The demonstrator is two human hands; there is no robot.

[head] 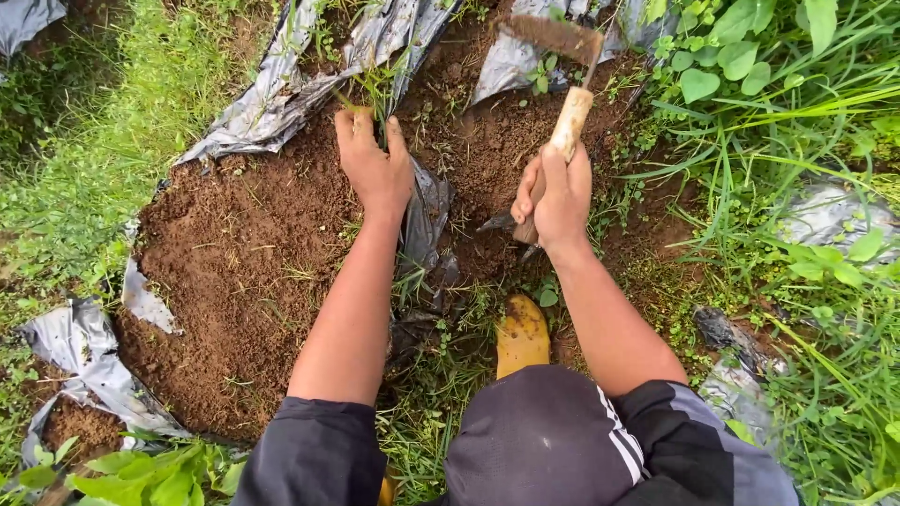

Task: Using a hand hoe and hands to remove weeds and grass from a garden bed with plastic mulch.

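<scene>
The right hand (pixel 555 199) is closed around the pale wooden handle of a hoe (pixel 568 120), blade raised over the soil (pixel 244 253). The left hand (pixel 373 165) pinches a thin weed (pixel 380 89) low at its base. The hoe looks stiff and top-heavy; the weed looks soft and likely to snap.

**What the head view leaves unseen**

The blade of the hand hoe (pixel 553 37) near the top of the frame is smeared by motion blur, so its edge and shape cannot be told. The lower part of its wooden handle is covered by the right hand (pixel 555 199). The left hand (pixel 373 164) has its fingertips buried among the weed stems (pixel 380 89), so what they pinch is hidden. The grey plastic sheet (pixel 272 103) runs off the top edge, and part of it lies under loose soil (pixel 244 253). The yellow boot (pixel 521 334) shows only its toe; the rest sits behind the dark shorts (pixel 544 440), which the bottom edge cuts off.
</scene>
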